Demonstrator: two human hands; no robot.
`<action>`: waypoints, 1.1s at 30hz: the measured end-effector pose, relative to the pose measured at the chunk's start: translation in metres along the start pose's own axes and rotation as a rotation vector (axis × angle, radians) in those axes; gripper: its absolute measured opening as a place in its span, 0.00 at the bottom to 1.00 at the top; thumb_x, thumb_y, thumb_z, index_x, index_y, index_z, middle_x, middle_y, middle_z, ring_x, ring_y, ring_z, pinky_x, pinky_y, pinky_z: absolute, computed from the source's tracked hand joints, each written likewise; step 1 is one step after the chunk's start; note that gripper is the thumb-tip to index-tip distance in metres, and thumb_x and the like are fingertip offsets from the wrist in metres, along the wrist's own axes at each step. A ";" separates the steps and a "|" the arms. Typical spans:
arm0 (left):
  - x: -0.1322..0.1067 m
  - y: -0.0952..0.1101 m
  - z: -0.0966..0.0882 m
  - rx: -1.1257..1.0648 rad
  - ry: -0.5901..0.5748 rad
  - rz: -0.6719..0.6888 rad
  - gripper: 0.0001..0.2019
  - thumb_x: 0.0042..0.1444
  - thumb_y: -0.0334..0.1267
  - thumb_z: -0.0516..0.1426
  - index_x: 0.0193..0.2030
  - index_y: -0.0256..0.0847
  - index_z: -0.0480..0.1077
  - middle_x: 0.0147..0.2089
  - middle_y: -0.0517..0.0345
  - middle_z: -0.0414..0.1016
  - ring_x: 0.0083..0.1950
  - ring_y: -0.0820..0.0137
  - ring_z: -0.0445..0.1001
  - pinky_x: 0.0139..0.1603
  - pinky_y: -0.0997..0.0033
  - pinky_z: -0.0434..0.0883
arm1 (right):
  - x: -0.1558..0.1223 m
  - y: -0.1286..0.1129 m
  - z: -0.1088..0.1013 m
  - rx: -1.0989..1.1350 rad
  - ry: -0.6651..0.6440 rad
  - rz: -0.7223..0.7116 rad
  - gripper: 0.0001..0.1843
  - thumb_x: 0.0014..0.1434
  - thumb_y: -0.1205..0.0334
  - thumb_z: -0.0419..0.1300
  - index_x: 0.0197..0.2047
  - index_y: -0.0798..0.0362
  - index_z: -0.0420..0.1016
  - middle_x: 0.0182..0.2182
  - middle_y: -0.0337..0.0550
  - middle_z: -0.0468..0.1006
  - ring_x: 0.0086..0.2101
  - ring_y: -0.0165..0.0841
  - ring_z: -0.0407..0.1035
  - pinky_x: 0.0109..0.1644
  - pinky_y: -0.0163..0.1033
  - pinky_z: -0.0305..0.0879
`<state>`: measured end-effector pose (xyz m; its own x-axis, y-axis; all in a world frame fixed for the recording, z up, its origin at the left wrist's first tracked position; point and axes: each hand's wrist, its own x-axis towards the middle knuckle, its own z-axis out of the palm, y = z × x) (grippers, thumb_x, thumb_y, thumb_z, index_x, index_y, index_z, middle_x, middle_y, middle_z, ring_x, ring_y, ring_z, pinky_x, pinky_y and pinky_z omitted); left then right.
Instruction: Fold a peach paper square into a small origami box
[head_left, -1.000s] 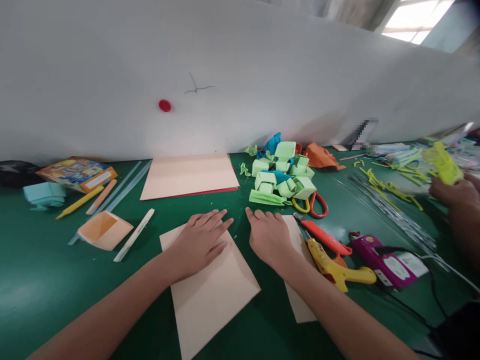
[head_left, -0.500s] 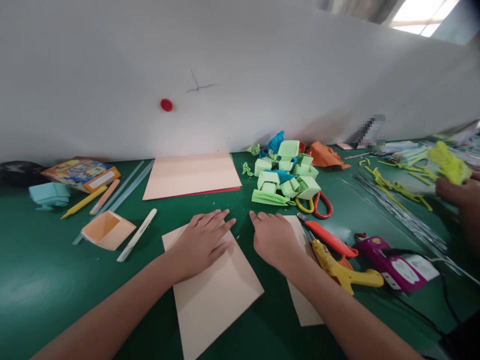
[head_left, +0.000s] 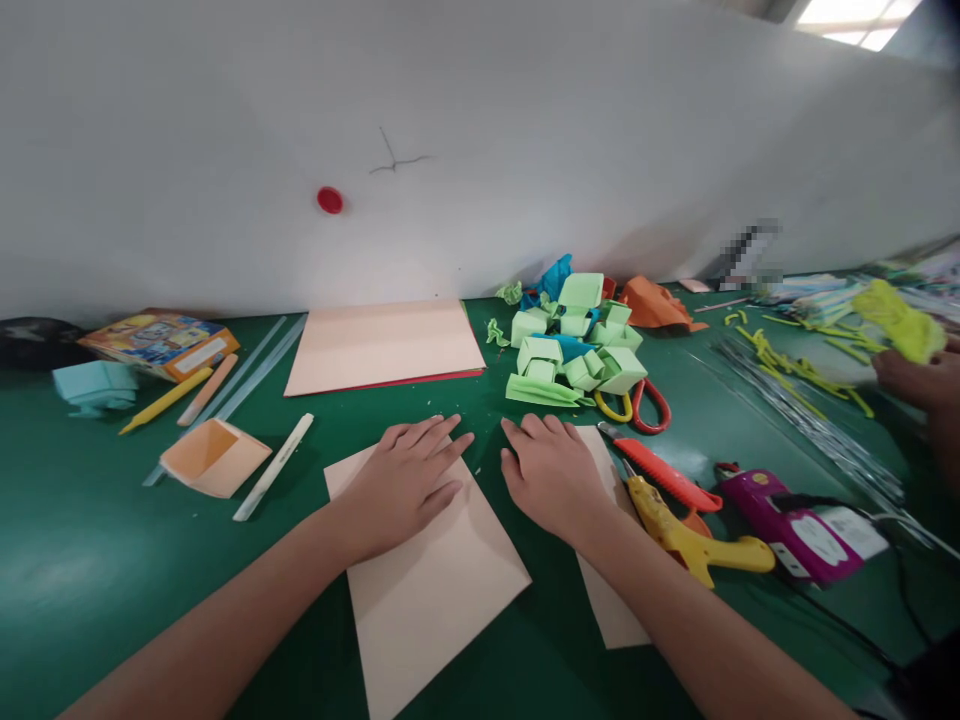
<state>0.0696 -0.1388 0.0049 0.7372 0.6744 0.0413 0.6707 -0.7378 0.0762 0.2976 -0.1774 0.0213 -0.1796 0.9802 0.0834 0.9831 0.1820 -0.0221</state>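
**Two flat palms, two loose sheets**

My left hand (head_left: 401,480) lies palm down with fingers spread and pressed flat on the larger peach sheet (head_left: 435,580), lower centre of the frame. My right hand (head_left: 555,475) is also palm down, fingers loosely together, resting on the narrower peach sheet (head_left: 611,610) just right of it. Neither hand pinches anything.

I judge the main risk to be slip. Both sheets sit loose on the smooth green table (head_left: 75,560), so a sideways push from either palm could skew them. The right wrist is also just beside the orange utility knife (head_left: 664,478) and the yellow glue gun (head_left: 690,535). A careless sweep to the right could knock them, or catch the cord of the purple glue gun (head_left: 787,520).

My count, working outward:
- two peach sheets under the hands
- one knife
- two glue guns
- one pair of scissors (head_left: 637,405) at centre right
- one heap of green folded pieces (head_left: 574,350), too tangled to count
- one peach sheet stack (head_left: 382,345) at upper centre
- one peach paper box (head_left: 214,455) at left
- one other person's hand (head_left: 911,375) at the right edge, holding something yellow
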 end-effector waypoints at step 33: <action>0.001 0.000 -0.001 0.002 -0.007 0.002 0.27 0.74 0.51 0.41 0.76 0.49 0.54 0.79 0.54 0.50 0.78 0.55 0.51 0.69 0.49 0.55 | -0.001 0.025 -0.004 -0.070 -0.077 0.147 0.29 0.68 0.65 0.47 0.70 0.55 0.66 0.53 0.54 0.74 0.51 0.48 0.65 0.54 0.52 0.56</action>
<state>0.0701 -0.1385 0.0062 0.7388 0.6730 0.0350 0.6696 -0.7390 0.0744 0.3224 -0.1736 0.0242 -0.0329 0.9994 0.0079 0.9986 0.0326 0.0408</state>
